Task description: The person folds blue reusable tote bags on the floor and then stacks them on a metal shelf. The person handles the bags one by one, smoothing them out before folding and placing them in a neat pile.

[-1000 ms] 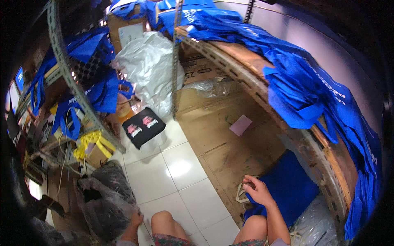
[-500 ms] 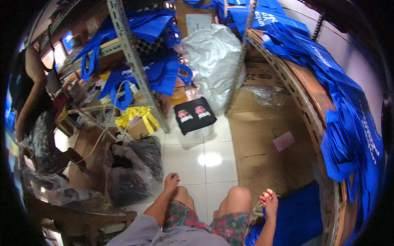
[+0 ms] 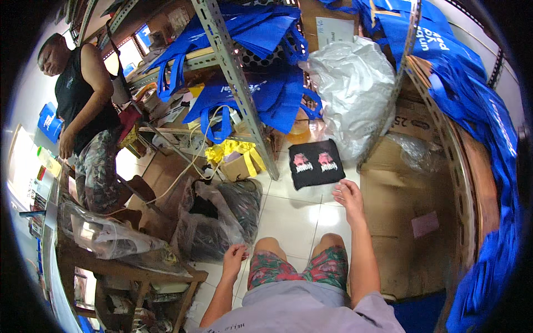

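My right hand (image 3: 348, 200) reaches forward, open and holding nothing, its fingers loosely bent. It is nearest to a folded black cloth (image 3: 316, 166) with two pink-and-white prints; a small gap seems to lie between them. What the cloth rests on is hidden. My left hand (image 3: 235, 260) hangs by my left knee with its fingers loosely curled but apart, holding nothing visible. Close to it stands a clear plastic bag (image 3: 208, 227) with dark contents.
Blue fabric bags (image 3: 261, 94) lie on the left rack, and more blue bags (image 3: 444, 66) on the right one. A large silver-white sack (image 3: 355, 89) stands behind the cloth. Flat cardboard (image 3: 405, 244) covers the floor at right. A person (image 3: 91, 105) stands at far left near a wooden table (image 3: 119, 268).
My right hand has risen from beside my right knee toward the black cloth. The view has swung left, bringing the person fully into sight. My left hand stays low.
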`<state>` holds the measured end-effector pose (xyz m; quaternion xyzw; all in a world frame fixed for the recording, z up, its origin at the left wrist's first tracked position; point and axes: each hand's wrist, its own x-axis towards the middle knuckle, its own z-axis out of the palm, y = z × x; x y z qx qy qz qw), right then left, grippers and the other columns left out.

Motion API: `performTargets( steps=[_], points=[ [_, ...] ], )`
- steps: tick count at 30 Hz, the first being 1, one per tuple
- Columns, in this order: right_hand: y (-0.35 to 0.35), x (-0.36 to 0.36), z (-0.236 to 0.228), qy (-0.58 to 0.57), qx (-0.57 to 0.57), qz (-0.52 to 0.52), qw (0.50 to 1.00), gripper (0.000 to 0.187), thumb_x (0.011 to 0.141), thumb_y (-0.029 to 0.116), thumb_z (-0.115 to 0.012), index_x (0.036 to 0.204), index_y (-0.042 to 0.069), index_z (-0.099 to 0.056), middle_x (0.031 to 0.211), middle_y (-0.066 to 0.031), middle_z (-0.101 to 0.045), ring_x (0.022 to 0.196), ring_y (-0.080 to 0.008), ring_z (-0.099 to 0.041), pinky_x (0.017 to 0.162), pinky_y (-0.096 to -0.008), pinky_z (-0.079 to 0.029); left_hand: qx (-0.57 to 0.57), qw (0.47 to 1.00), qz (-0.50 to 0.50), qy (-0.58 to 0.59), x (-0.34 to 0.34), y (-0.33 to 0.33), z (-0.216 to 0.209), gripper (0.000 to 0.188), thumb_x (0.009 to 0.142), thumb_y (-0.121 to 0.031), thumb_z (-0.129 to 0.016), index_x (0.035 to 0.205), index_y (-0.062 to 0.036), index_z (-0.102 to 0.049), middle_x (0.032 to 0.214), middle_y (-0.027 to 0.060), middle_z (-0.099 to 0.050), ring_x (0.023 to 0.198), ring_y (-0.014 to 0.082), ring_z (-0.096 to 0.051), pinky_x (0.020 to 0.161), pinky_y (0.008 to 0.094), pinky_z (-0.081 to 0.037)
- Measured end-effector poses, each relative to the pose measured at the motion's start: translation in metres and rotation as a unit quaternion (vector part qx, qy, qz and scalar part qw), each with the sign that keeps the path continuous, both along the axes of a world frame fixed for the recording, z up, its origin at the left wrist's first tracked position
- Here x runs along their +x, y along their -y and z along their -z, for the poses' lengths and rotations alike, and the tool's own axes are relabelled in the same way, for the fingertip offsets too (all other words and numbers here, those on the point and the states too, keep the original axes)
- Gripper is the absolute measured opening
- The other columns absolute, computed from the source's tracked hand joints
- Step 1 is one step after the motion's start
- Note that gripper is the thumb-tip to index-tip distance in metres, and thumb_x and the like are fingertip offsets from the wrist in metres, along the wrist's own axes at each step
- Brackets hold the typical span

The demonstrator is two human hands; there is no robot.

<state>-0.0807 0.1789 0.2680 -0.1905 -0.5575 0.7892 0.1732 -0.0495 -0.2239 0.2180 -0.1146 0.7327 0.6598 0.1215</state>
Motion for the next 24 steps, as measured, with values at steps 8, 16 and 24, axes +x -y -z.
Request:
performTargets(
  steps=[8, 16, 24],
  points=[
    [0.009, -0.210, -0.032, -0.001, -0.049, -0.164, 0.985, 0.042, 0.091, 0.032, -0.058, 0.115, -0.001, -0.049, 0.101, -0.0130, -0.060, 0.086, -0.0207, -0.064, 0.074, -0.0328, -0.054, -0.005, 0.973, -0.036, -0.228, -0.155, -0.030, -0.102, 0.018, 0.093, -0.017, -0.054, 0.097, -0.0002, -0.059, 0.080, 0.0011, -0.056, 0.069, 0.0088, -0.050, 0.063, 0.0242, -0.042],
    [0.017, -0.376, -0.087, 0.116, -0.069, -0.143, 0.980, 0.073, 0.084, 0.042, -0.065, 0.129, -0.005, -0.032, 0.123, -0.0267, -0.046, 0.111, -0.0370, -0.052, 0.089, -0.0449, -0.049, -0.106, 0.942, -0.081, -0.308, -0.375, -0.005, -0.205, 0.027, 0.090, -0.019, -0.058, 0.109, 0.0009, -0.055, 0.095, 0.0039, -0.059, 0.081, 0.0136, -0.052, 0.073, 0.0273, -0.043],
    [0.015, -0.440, -0.086, 0.109, -0.163, -0.198, 0.960, 0.050, 0.085, 0.030, -0.065, 0.121, 0.004, -0.042, 0.118, -0.0181, -0.053, 0.106, -0.0332, -0.055, 0.088, -0.0478, -0.048, -0.007, 0.997, 0.060, -0.047, -0.489, -0.001, -0.170, 0.066, 0.080, -0.015, -0.068, 0.132, -0.0058, -0.029, 0.109, 0.0104, -0.057, 0.094, 0.0187, -0.058, 0.079, 0.0307, -0.048]
  ],
)
